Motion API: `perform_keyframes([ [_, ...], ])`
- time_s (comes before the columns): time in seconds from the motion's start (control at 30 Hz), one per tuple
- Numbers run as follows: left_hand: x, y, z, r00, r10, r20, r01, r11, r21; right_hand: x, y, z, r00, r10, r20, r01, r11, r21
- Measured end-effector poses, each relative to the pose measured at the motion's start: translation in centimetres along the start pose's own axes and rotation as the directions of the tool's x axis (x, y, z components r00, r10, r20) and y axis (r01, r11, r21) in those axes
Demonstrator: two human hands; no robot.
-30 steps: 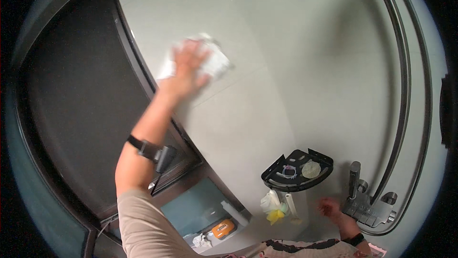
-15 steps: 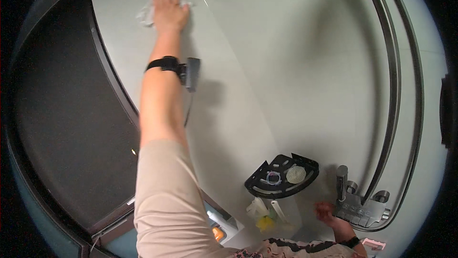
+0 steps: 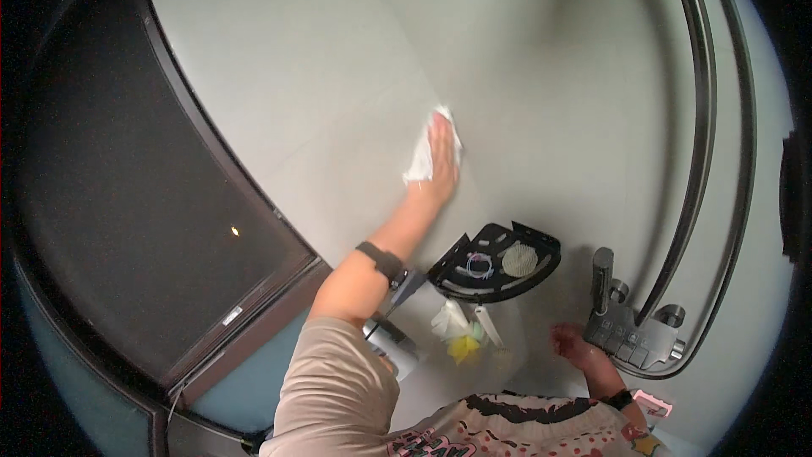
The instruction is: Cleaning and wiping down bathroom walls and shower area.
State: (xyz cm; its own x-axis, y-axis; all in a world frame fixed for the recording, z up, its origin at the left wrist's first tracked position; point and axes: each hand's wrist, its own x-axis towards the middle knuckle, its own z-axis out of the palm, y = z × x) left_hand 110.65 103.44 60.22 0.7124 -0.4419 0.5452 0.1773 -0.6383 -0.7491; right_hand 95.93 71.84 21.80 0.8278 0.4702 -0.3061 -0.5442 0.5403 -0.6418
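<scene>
My left hand (image 3: 440, 165) lies with its fingers extended, pressing a crumpled white cloth (image 3: 421, 161) to the pale wall (image 3: 338, 85) near the corner line. Cloth shows on both sides of the fingers. Lower down at the right, my right hand (image 3: 573, 345) hangs beside the grey shower mixer (image 3: 634, 339). Its fingers are loosely bent and apart, and I see nothing in them. Whether it touches the mixer I cannot tell.
Below my left hand is a black corner shelf (image 3: 495, 288) bearing a round pale scrubber (image 3: 519, 260) and a thin ring-shaped item (image 3: 480, 266). White and yellow items (image 3: 461, 349) hang under it. Dark curved pipes rise at the right. A dark window (image 3: 144, 203) fills the left.
My left hand has swept the cloth down and to the right, from high on the wall to the corner line above the shelf. My right hand stays beside the mixer.
</scene>
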Motion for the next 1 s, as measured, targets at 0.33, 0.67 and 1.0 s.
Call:
perform_keyframes([
  [0.33,-1.9,-24.3,-13.5,0.767,-0.424,-0.482,0.533,0.839,0.11,-2.5,-0.4,1.7,1.0,0.028,0.009,-0.027,0.998,-0.061],
  [0.67,-13.4,-10.0,-8.5,0.975,0.218,0.038,-0.202,0.948,-0.247,-2.3,-1.1,2.6,0.999,0.034,-0.024,-0.036,0.994,-0.104],
  [1.0,-5.8,-24.9,-15.6,0.922,-0.243,-0.303,0.3,0.94,0.16,-4.6,-5.7,10.4,0.994,0.005,0.109,0.044,0.896,-0.441],
])
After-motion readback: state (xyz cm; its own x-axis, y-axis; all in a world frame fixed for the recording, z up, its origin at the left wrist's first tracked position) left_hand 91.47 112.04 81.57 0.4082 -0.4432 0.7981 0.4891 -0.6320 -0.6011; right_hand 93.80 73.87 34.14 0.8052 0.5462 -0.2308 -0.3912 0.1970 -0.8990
